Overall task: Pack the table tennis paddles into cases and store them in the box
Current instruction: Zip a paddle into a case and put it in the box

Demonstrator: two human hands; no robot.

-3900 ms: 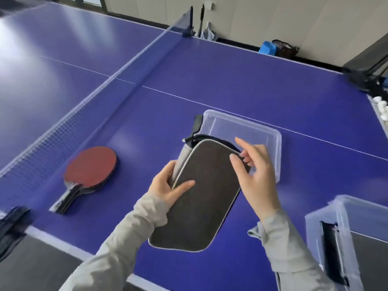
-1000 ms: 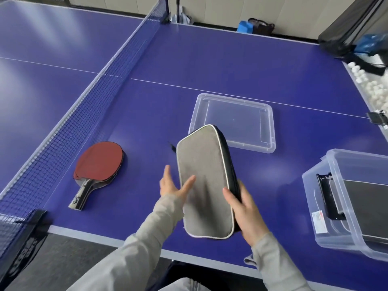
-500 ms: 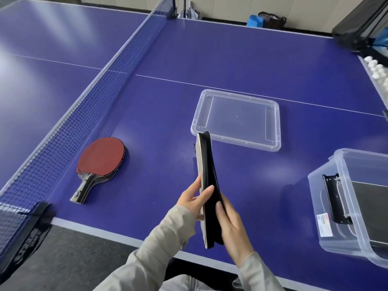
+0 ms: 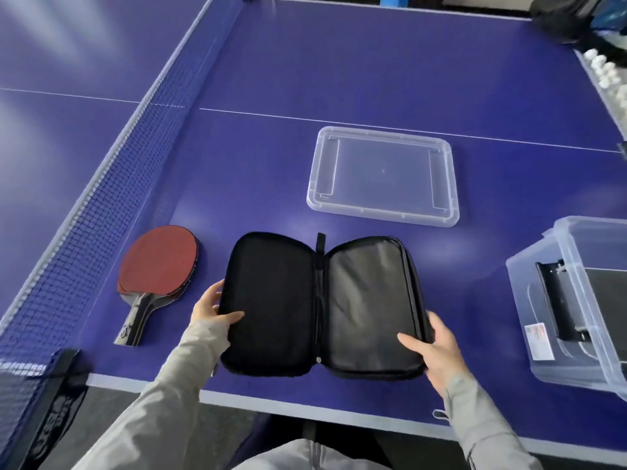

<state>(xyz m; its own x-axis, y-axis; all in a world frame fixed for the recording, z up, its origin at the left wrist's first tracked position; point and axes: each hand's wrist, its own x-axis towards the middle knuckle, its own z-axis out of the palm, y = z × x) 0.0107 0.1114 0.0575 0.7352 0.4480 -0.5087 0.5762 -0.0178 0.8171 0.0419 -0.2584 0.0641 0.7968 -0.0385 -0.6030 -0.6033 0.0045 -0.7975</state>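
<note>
Now case [image 4: 319, 310] open flat, spine fwd; left hand [image 4: 212, 307], right hand [image 4: 437, 351] pinch edges

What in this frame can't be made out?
All head view.
- Paddles: the red top one hides how many lie beneath.
- Box: cut off by the right edge; its label is too small to read.
- Left hand and right hand: fingertips hidden under the case.
- White balls: blurred, cut by the edge.
</note>
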